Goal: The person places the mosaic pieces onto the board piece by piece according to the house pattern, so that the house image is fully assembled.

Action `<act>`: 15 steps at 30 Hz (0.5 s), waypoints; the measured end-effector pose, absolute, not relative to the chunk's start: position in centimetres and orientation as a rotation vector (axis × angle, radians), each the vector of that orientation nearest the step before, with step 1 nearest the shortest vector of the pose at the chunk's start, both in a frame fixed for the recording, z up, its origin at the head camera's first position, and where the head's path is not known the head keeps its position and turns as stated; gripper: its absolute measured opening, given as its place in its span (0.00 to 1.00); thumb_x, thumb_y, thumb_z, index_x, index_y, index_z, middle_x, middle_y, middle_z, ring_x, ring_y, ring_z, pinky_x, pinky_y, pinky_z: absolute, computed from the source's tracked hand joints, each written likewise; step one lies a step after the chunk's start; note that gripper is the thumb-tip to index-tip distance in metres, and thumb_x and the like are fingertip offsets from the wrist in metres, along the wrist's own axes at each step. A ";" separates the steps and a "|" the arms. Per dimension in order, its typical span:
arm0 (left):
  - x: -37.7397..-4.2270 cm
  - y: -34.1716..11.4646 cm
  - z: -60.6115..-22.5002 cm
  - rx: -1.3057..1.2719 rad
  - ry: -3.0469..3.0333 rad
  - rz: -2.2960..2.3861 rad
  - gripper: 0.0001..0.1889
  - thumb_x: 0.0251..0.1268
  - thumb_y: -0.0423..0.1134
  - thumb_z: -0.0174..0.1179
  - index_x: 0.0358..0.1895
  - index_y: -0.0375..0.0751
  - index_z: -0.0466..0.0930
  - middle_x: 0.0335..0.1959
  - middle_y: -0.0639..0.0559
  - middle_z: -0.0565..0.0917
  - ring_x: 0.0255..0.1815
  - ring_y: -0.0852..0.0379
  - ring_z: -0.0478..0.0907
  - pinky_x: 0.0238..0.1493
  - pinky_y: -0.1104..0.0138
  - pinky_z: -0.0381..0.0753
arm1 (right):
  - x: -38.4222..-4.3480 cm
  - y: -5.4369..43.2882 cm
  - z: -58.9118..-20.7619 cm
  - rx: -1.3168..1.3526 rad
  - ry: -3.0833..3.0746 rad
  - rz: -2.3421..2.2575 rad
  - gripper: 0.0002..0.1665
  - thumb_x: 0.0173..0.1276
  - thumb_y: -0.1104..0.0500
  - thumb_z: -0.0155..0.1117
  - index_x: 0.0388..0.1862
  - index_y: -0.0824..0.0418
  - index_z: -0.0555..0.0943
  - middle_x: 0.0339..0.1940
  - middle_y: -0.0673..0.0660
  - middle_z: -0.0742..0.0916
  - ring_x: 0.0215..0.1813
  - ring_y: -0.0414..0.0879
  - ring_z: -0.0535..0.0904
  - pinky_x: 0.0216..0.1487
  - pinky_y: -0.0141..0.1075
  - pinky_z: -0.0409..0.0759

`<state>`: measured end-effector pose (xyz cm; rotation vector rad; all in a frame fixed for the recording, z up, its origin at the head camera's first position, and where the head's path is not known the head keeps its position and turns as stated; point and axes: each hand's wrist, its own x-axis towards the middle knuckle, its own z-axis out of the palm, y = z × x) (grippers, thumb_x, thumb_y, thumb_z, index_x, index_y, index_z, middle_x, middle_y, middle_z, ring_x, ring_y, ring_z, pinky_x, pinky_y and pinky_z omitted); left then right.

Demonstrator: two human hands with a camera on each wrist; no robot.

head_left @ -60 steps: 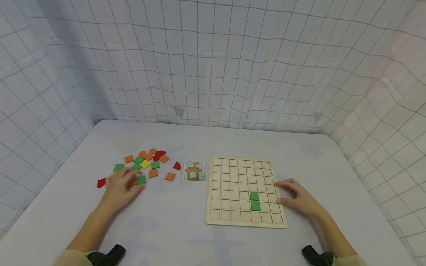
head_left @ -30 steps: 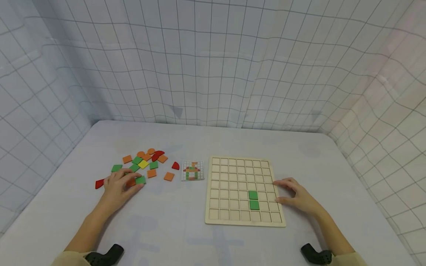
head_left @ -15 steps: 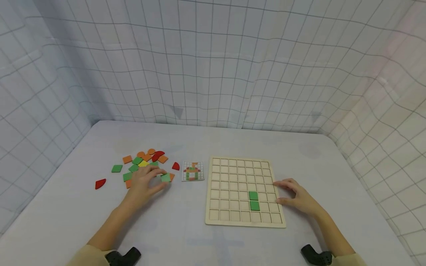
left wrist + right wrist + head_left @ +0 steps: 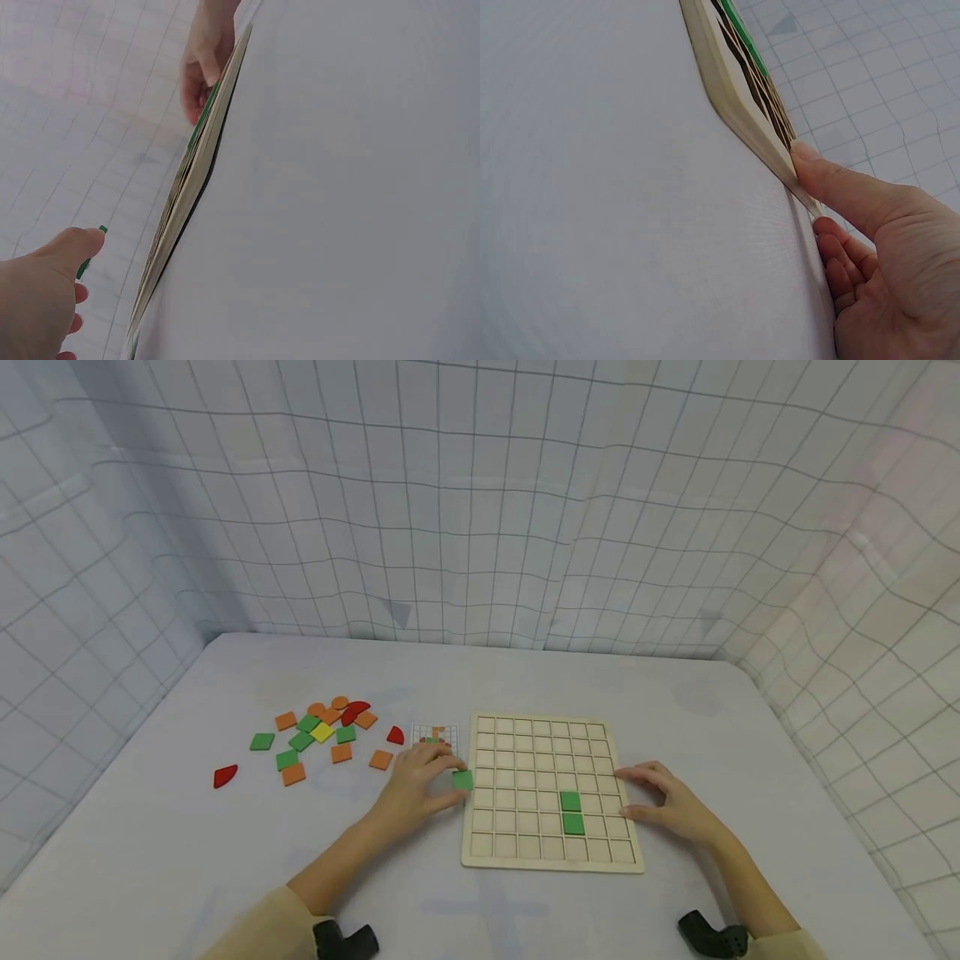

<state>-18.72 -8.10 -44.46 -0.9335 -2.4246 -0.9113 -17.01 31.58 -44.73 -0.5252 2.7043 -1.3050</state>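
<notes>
A green square tile (image 4: 462,779) is pinched between the thumb and fingers of my left hand (image 4: 412,789), at the left edge of the wooden grid board (image 4: 525,865). In the left wrist view the tile (image 4: 84,268) shows behind the thumb. Two green tiles (image 4: 572,812) sit one above the other in the board's cells. My right hand (image 4: 678,806) rests at the board's right edge, thumb and fingertips apart along the rim. The right wrist view shows that thumb (image 4: 832,180) against the rim. A small pattern card (image 4: 435,735) is partly hidden behind my left hand.
Loose orange, green, yellow and red pieces (image 4: 322,732) lie in a cluster on the left of the white table (image 4: 420,902). A red quarter-round piece (image 4: 225,776) lies apart from them. Hanging grid-patterned sheets (image 4: 480,527) close off the back and sides.
My left hand has lifted a green tile from the cluster and carried it right, past the card to the board's left edge. My right hand stays at the board.
</notes>
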 end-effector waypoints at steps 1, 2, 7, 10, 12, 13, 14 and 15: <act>-18.6 -7.5 -44.6 -0.954 -2.430 -0.915 0.15 0.45 0.44 0.70 0.38 0.47 0.80 0.40 0.53 0.75 0.46 0.53 0.70 0.45 0.56 0.65 | -17.0 31.6 -44.7 -0.532 2.709 -1.301 0.31 0.52 0.53 0.71 0.56 0.55 0.75 0.51 0.53 0.74 0.57 0.44 0.67 0.55 0.26 0.62; -18.5 -6.9 -44.7 -0.971 -2.436 -0.923 0.15 0.46 0.45 0.70 0.38 0.48 0.79 0.40 0.54 0.75 0.46 0.54 0.70 0.45 0.56 0.65 | -17.0 31.6 -44.7 -0.535 2.714 -1.300 0.31 0.52 0.53 0.71 0.56 0.55 0.75 0.51 0.53 0.74 0.57 0.44 0.67 0.55 0.26 0.62; -17.7 -4.1 -45.0 -1.051 -2.501 -0.952 0.12 0.50 0.46 0.67 0.38 0.50 0.80 0.40 0.56 0.75 0.44 0.56 0.68 0.47 0.58 0.64 | -17.0 31.5 -44.7 -0.522 2.717 -1.292 0.31 0.52 0.53 0.71 0.57 0.54 0.75 0.52 0.53 0.74 0.57 0.45 0.67 0.55 0.27 0.62; -17.3 -2.6 -45.2 -1.084 -2.529 -0.952 0.12 0.51 0.47 0.66 0.39 0.50 0.80 0.40 0.57 0.74 0.44 0.58 0.68 0.48 0.60 0.64 | -16.9 31.5 -44.6 -0.516 2.713 -1.294 0.31 0.52 0.53 0.71 0.56 0.55 0.75 0.52 0.53 0.74 0.57 0.45 0.67 0.55 0.27 0.62; -17.2 -1.8 -45.4 -1.106 -2.529 -0.949 0.12 0.52 0.48 0.65 0.39 0.51 0.80 0.40 0.58 0.74 0.45 0.59 0.68 0.49 0.60 0.64 | -16.9 31.4 -44.6 -0.514 2.710 -1.295 0.31 0.52 0.52 0.71 0.57 0.55 0.75 0.52 0.53 0.74 0.57 0.44 0.67 0.55 0.26 0.62; -17.1 -1.4 -45.4 -1.111 -2.527 -0.943 0.12 0.51 0.48 0.65 0.39 0.51 0.80 0.40 0.58 0.74 0.46 0.59 0.69 0.50 0.60 0.64 | -16.9 31.4 -44.5 -0.513 2.708 -1.297 0.31 0.52 0.52 0.71 0.57 0.55 0.75 0.52 0.54 0.74 0.57 0.44 0.67 0.55 0.26 0.62; -17.0 -1.0 -45.4 -1.117 -2.530 -0.934 0.12 0.51 0.48 0.65 0.38 0.51 0.80 0.40 0.59 0.74 0.47 0.59 0.69 0.50 0.61 0.64 | -16.9 31.4 -44.5 -0.511 2.705 -1.299 0.31 0.52 0.52 0.71 0.57 0.55 0.75 0.52 0.54 0.74 0.57 0.44 0.67 0.55 0.26 0.62; -16.9 -0.6 -45.4 -1.127 -2.531 -0.928 0.12 0.51 0.49 0.65 0.38 0.52 0.80 0.40 0.59 0.74 0.47 0.59 0.69 0.51 0.61 0.64 | -16.9 31.4 -44.5 -0.508 2.702 -1.299 0.31 0.52 0.52 0.71 0.57 0.55 0.75 0.52 0.54 0.74 0.57 0.43 0.66 0.55 0.26 0.61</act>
